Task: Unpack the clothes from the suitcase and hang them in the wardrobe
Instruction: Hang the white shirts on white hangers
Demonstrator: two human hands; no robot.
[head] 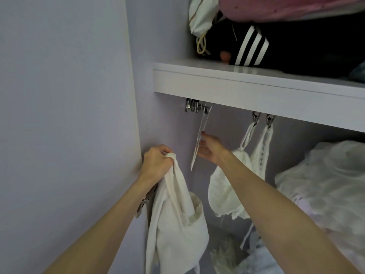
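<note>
The left hand point(156, 163) is closed in a fist around the bunched top edge of a white garment point(173, 220), which hangs down from it near the left wall of the wardrobe point(136, 115), its lower folds trailing toward the bottom of the view. The right hand point(209, 148) reaches farther in, thumb and fingers pinching a pale hanger point(199, 139) that slants down from a cluster of metal hooks point(194, 107) under the shelf point(256, 89). To the right, two more metal clips point(262, 118) under the same shelf carry a white strappy top point(233, 186) by its thin straps, and it hangs just behind the right forearm. Farther right lies a heap of pale, sheer fabric point(325, 184). On the shelf above sit a black item with three white stripes point(250, 48), a white cloth bag point(201, 16) with a yellowish cord, and something pink point(292, 6) on top. No writing, label or brand name can be read anywhere; the three stripes are the only marking.
</note>
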